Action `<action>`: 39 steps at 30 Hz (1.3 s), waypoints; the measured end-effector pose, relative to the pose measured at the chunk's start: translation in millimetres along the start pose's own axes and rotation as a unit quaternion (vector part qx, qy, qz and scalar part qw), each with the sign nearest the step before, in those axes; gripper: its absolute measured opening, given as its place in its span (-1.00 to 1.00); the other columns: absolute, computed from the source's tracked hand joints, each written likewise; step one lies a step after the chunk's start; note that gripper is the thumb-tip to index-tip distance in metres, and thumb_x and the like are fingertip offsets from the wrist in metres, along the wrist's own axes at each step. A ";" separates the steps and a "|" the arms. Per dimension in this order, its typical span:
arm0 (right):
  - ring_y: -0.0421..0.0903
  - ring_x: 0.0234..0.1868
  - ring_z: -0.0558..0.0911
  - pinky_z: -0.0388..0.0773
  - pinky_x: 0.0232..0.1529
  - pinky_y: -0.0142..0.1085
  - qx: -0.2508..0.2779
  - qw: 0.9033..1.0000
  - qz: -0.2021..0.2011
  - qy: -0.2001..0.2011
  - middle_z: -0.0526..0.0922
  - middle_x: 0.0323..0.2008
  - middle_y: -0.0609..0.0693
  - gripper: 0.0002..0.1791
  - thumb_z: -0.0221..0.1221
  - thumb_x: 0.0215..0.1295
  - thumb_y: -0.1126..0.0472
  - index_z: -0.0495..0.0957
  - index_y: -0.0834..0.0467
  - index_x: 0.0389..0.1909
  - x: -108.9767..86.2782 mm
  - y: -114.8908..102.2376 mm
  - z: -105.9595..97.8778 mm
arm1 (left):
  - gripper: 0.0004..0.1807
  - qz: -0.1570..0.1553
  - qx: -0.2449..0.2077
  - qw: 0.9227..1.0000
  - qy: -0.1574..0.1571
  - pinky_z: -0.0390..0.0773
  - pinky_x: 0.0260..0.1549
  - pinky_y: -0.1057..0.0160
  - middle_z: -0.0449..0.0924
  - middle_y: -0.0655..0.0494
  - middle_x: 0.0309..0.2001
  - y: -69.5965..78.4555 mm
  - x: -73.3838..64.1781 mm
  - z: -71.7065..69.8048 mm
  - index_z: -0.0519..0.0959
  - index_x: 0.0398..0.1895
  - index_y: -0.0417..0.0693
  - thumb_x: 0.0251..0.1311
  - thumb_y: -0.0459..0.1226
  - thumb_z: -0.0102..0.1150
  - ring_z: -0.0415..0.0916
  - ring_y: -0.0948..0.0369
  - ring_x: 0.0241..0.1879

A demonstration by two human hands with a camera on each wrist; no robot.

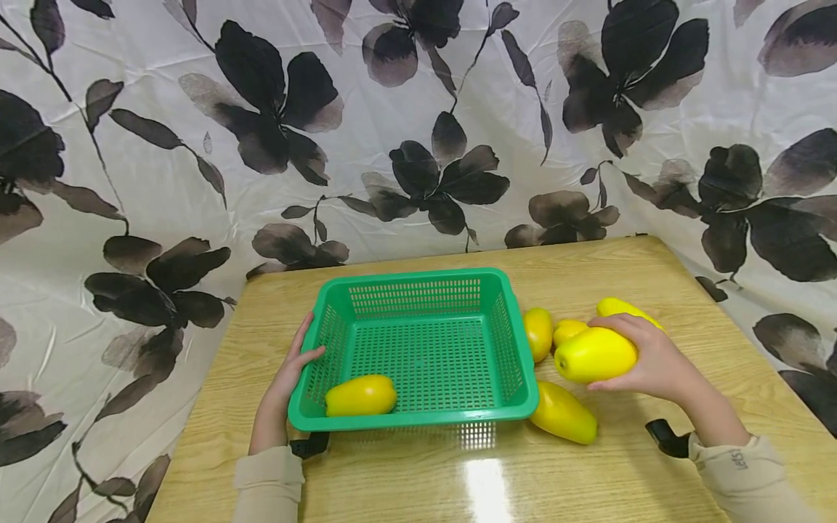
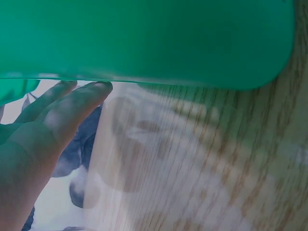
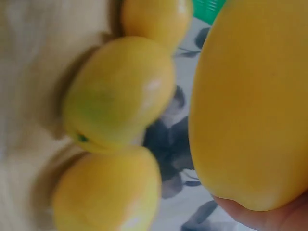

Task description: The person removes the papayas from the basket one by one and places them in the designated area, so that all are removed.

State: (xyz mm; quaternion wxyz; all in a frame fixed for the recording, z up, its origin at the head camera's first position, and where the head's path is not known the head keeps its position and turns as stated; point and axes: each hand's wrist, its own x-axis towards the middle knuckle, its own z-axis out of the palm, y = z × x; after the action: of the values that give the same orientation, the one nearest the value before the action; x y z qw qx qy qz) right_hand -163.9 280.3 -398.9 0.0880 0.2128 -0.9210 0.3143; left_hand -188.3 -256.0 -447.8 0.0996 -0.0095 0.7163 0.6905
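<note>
My left hand (image 1: 288, 374) grips the left rim of a green plastic basket (image 1: 418, 420), thumb over the rim and fingers along the outside wall. In the left wrist view, straight fingers (image 2: 79, 103) reach to the basket's edge. A yellow papaya (image 1: 361, 396) lies in the basket's near left corner. To the right of the basket, my right hand (image 1: 657, 363) holds a large yellow papaya (image 1: 596, 354) with its blunt end pointing left. The same papaya (image 3: 255, 106) fills the right side of the right wrist view, a bit of palm under it.
Several more yellow fruits lie on the wooden table (image 1: 392, 479) right of the basket: one (image 1: 538, 334) beside its wall, one (image 1: 567, 330) behind the held papaya, one (image 1: 621, 308) farther back, and one (image 1: 564, 414) near the front corner. A floral cloth (image 1: 418, 109) hangs behind the table.
</note>
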 end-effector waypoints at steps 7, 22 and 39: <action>0.19 0.03 0.33 0.26 -0.10 0.16 0.006 0.998 0.059 -0.015 0.42 0.05 0.18 -0.07 0.51 -0.48 -0.16 0.44 0.10 0.05 -12.5 12.4 19.3 | -0.22 0.002 -0.006 1.000 -0.001 0.33 -0.07 0.40 -0.40 0.05 0.44 -1.3 -1.2 -0.7 -0.33 0.45 0.20 0.31 -0.36 -0.18 -0.15 -0.03 0.34; 0.23 -0.01 0.38 0.25 -0.07 0.16 -0.016 0.996 0.083 0.000 0.46 -0.03 0.24 -0.09 0.48 -0.43 -0.20 0.44 0.17 0.01 -22.1 28.9 40.4 | -0.21 0.003 -0.008 1.000 -0.002 0.34 -0.10 0.43 -0.40 0.06 0.44 -1.9 -1.3 0.4 -0.35 0.44 0.21 0.32 -0.37 -0.19 -0.16 -0.03 0.35; 0.20 0.01 0.34 0.23 -0.06 0.15 -0.035 0.994 0.099 -0.005 0.42 0.00 0.23 -0.03 0.42 -0.42 -0.30 0.43 0.14 0.07 -32.8 38.3 58.2 | -0.21 0.002 -0.010 1.000 -0.002 0.32 -0.05 0.39 -0.40 0.07 0.44 0.0 -0.3 0.8 -0.35 0.44 0.22 0.32 -0.37 -0.20 -0.16 -0.01 0.35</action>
State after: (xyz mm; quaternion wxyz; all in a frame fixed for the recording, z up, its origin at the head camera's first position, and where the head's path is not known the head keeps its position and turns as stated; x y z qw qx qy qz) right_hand -153.4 282.7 -475.2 0.0596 0.1185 -0.9484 0.2881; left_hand -188.0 -255.3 -447.8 0.0995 -0.0080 0.7089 0.6982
